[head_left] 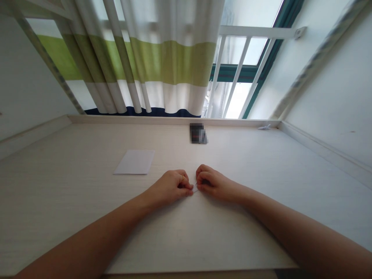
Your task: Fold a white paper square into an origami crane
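Between my two hands, just above the pale desk top (186,240), is a small piece of white paper (195,188), mostly covered by my fingers. My left hand (176,185), with a ring on one finger, pinches its left side. On the other side my right hand (210,182) has curled fingers and thumb closed on the paper too. The fingertips of both hands are only a short gap apart. Whether the paper is folded I cannot tell. A flat white sheet of paper (134,162) lies beyond my left hand, apart from it.
A dark, pixelated object (197,133) sits near the desk's back edge. A small crumpled or folded white piece (264,127) lies at the back right corner. Behind the raised rear ledge (162,120) hang a striped curtain (174,62) and white railing bars (236,77). Walls flank both sides.
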{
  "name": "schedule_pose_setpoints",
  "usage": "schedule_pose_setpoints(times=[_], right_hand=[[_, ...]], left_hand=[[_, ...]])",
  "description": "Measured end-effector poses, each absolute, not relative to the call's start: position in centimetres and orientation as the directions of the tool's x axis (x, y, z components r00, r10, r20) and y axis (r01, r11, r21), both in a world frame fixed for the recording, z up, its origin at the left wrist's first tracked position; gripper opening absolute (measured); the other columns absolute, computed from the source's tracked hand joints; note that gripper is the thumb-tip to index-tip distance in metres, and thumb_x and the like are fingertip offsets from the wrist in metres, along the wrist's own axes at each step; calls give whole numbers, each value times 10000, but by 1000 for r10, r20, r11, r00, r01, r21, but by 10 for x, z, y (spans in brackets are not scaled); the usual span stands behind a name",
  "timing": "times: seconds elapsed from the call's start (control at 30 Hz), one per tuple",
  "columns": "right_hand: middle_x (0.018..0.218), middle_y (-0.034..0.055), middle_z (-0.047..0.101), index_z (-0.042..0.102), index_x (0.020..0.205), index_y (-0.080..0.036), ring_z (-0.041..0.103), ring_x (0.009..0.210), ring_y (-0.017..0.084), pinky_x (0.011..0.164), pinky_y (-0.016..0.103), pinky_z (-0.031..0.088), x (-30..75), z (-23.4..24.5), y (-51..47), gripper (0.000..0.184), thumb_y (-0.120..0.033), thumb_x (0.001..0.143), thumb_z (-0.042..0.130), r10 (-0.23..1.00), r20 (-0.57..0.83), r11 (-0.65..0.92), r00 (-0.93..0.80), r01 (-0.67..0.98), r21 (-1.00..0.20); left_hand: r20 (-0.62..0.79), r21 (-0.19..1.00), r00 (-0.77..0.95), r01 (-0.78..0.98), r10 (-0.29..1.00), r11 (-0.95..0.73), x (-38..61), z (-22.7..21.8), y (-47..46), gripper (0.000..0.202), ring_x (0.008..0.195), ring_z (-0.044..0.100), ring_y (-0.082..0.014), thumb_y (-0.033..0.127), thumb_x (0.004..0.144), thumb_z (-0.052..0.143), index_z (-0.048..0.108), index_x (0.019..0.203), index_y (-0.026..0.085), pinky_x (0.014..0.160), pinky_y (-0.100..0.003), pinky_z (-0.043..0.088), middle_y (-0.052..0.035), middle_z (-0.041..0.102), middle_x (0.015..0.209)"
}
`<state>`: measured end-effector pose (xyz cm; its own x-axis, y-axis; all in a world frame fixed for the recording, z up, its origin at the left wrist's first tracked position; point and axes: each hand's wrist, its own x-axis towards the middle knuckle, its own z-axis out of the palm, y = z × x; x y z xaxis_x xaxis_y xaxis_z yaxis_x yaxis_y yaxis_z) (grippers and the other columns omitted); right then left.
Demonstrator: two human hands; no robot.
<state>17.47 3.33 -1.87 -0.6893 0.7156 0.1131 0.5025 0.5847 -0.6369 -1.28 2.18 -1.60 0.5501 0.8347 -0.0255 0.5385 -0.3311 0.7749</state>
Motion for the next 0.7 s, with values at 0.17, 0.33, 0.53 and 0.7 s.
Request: schedule_pose_setpoints(times=[0.17,0.33,0.53,0.7], right_hand=[[868,58,495,495,679,-160,498,761,143,727,303,445,174,-19,34,81,-113,745,501,722,122,587,-681,511,-628],[859,56,494,488,677,-159,497,761,140,721,285,443,173,-19,34,85,-106,742,505,717,121,597,-686,515,-615],[850,54,497,495,681,-155,496,748,136,710,281,440,173,-18,34,79,-109,744,509,719,103,593,-688,528,-608],[835,51,495,498,683,-158,490,754,142,726,296,436,173,-18,34,78,-116,747,513,729,109,586,-676,535,-608]], left_hand=[[-49,816,485,523,873,-245,-11,-18,20,163,587,489,-94,297,673,589,640,615,153,546,-216,358,10,547,728],[9,805,445,528,895,-271,-7,-21,19,182,599,480,-102,290,681,570,601,565,153,561,-226,355,13,533,687],[26,794,436,538,900,-283,-6,-22,18,165,608,486,-108,276,677,575,579,568,152,580,-230,367,12,535,682],[19,786,443,548,897,-287,-7,-20,18,162,599,480,-105,268,679,579,564,563,156,579,-228,373,12,534,682]])
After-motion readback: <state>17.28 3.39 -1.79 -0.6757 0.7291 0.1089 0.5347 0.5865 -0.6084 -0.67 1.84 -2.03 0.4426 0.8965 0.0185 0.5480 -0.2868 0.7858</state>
